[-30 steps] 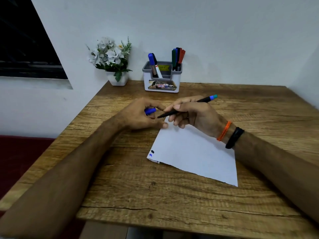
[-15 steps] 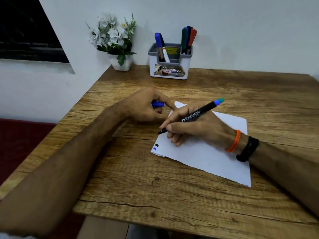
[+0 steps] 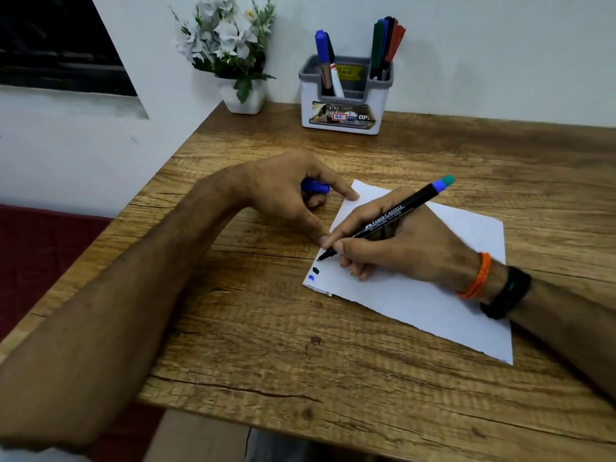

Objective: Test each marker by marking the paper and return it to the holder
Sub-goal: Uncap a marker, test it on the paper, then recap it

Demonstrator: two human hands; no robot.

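Head view, the only one I've got: my right hand (image 3: 393,248) has its grip closed round the black marker (image 3: 383,221) in a writing hold, barrel slanted up and away, nib (image 3: 320,258) right down at the near left edge of the paper (image 3: 416,295). I can't tell for certain whether it's touching. Just below it sit two marks, a dark green dot (image 3: 315,270) and a blue dot (image 3: 311,278), so I judge this is the third marker under test. My left hand (image 3: 283,191) has its grip curled round the blue cap (image 3: 315,187), with the forefinger stretched out onto the sheet's far corner and the thumb reaching to its edge beside the nib, pinning it. What worries me: the nib is so near the edge that a stroke could slip off onto the bench (image 3: 333,361) and stain the wood. If my left fingers lift, the sheet slides and the mark smears. Both forearms come in low over the bench. The holder (image 3: 343,108) stands well apart at the back wall, other markers (image 3: 383,45) upright inside it, beside a flower pot (image 3: 243,98).
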